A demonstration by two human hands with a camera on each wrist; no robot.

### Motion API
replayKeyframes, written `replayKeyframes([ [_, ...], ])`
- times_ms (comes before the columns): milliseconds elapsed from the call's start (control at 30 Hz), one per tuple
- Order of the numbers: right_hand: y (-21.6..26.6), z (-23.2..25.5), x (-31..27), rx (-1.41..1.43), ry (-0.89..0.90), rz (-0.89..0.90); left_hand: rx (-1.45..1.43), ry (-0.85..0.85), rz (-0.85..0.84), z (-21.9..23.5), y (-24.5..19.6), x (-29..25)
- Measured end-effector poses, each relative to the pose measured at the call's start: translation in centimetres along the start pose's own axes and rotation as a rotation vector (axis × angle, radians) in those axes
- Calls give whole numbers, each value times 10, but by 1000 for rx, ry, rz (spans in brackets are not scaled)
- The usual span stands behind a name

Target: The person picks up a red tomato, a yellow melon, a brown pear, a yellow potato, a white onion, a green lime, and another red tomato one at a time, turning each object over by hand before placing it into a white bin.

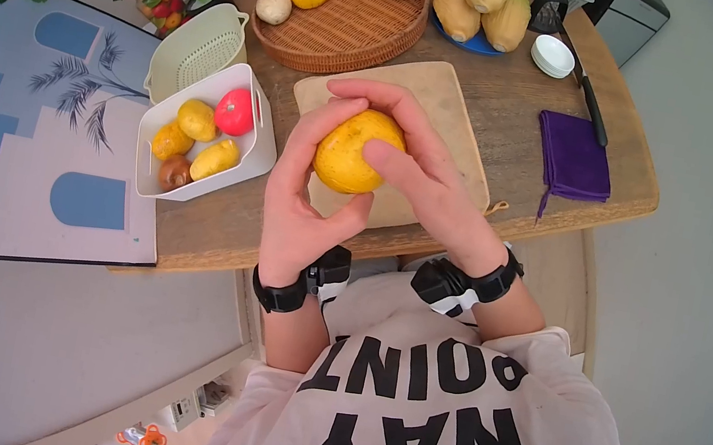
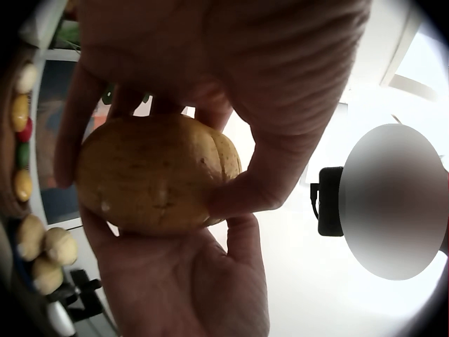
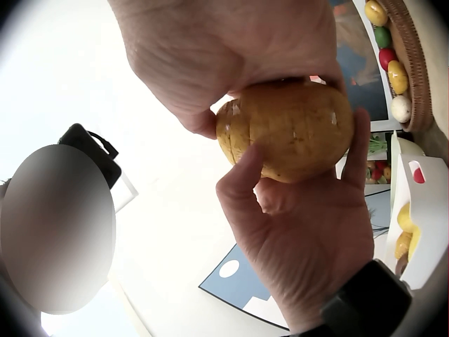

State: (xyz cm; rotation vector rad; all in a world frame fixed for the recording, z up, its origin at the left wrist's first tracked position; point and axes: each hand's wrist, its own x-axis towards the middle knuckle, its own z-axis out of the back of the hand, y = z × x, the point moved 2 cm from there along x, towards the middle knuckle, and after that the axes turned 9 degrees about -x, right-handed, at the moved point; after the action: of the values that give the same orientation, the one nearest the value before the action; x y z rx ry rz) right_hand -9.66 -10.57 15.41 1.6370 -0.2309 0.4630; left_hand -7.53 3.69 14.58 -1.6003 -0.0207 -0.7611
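Observation:
Both hands hold one yellow potato (image 1: 345, 159) between them, raised over the wooden cutting board (image 1: 455, 159). My left hand (image 1: 300, 189) grips its left side, with fingers along the far side and the thumb at the near side. From the right, my right hand (image 1: 440, 194) curls round the far side and lays its thumb on top. In the left wrist view the potato (image 2: 151, 175) looks long and brownish yellow. Thin parallel lines like cuts run across the potato (image 3: 287, 133) in the right wrist view.
A white bin (image 1: 225, 185) with potatoes, a tomato and an onion stands left, a pale green colander (image 1: 199, 61) behind it. Behind the board is a wicker tray (image 1: 368, 24) of produce. At right are a knife (image 1: 593, 112), a purple cloth (image 1: 575, 156) and white bowls (image 1: 553, 55).

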Motion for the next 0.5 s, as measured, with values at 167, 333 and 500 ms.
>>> replayKeyframes([
  [167,-4,7,3,151,8,-150,-13,78,3,1,-2,1],
  [333,-6,-2,2,57,-73,-164,-278,-223,105,-8,2,-2],
  [500,-8,-13,1,-120,-38,-87,-279,-425,171,-12,14,-3],
])
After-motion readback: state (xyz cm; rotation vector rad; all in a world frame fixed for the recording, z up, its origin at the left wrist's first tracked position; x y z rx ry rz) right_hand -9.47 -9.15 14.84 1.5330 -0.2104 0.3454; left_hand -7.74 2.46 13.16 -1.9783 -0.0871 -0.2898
